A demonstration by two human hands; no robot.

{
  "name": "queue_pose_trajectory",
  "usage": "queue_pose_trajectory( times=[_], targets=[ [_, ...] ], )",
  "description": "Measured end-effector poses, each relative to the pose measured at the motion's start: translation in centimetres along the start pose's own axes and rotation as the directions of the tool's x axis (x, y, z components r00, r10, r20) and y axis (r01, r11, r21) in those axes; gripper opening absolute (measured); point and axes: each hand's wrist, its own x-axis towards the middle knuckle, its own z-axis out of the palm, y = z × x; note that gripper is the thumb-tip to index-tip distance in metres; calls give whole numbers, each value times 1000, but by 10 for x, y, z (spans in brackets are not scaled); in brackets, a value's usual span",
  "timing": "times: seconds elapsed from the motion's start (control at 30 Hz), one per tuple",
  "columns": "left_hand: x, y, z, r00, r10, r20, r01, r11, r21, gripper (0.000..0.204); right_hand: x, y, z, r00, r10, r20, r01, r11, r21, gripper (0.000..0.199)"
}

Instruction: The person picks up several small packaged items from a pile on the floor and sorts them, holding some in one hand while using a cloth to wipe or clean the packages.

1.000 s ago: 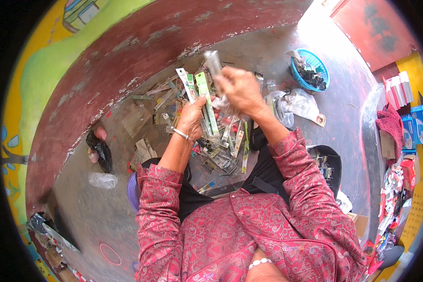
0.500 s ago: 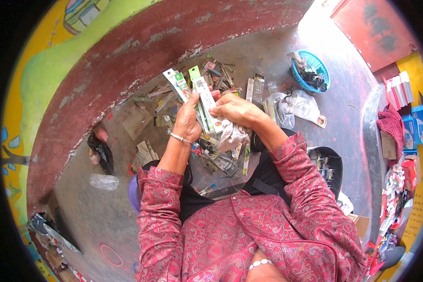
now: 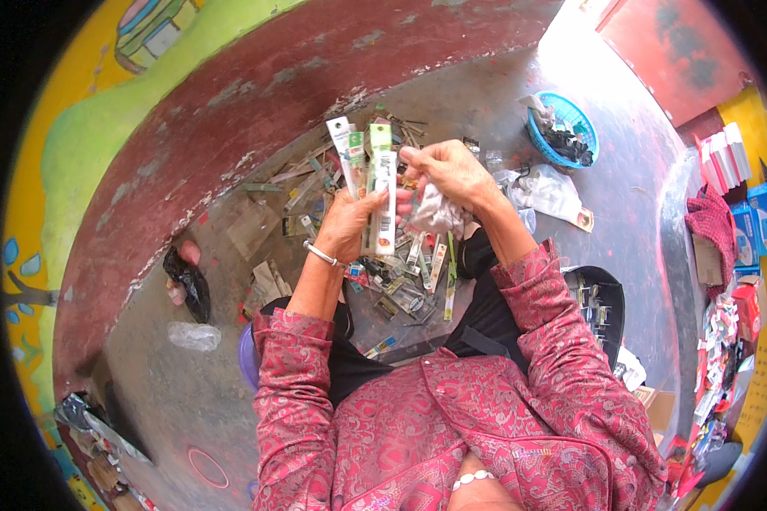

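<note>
My left hand (image 3: 345,223) is closed round several long, slim flat packages (image 3: 385,213), white and clear with green tops, which stand upright and fan out a little. Just to their right is my right hand (image 3: 453,172), its fingers bunched around a crumpled greyish-white cloth (image 3: 440,211). The thumb and forefinger of that hand are pressed together, apart from the packages. On the floor beneath both hands lies a loose pile of similar thin packs (image 3: 405,296), partly hidden by my hands.
A blue basket (image 3: 590,128) with dark and grey stuff stands far right. Nearer lie white plastic bags (image 3: 545,189). By my right leg is a black container (image 3: 615,311) of small items. A black bag (image 3: 194,285) lies left, near the red wall (image 3: 128,196). Goods line the right edge.
My right hand has come off the packages and moved up and right with the cloth. The packages in my left hand have shifted slightly right and stand more upright.
</note>
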Motion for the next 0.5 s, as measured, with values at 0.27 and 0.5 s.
queue_pose_trajectory(
  times=[0.27, 0.5],
  targets=[
    [-3, -10, 3, 997, 16, 81, -21, 998, 61, 25, 6, 12, 2, 991, -94, -98, 98, 994, 42, 19],
    [-2, -11, 3, 997, 16, 81, -23, 997, 79, 24, 10, 21, 6, 989, -42, -143, 104, 883, 457, 21]
  ],
)
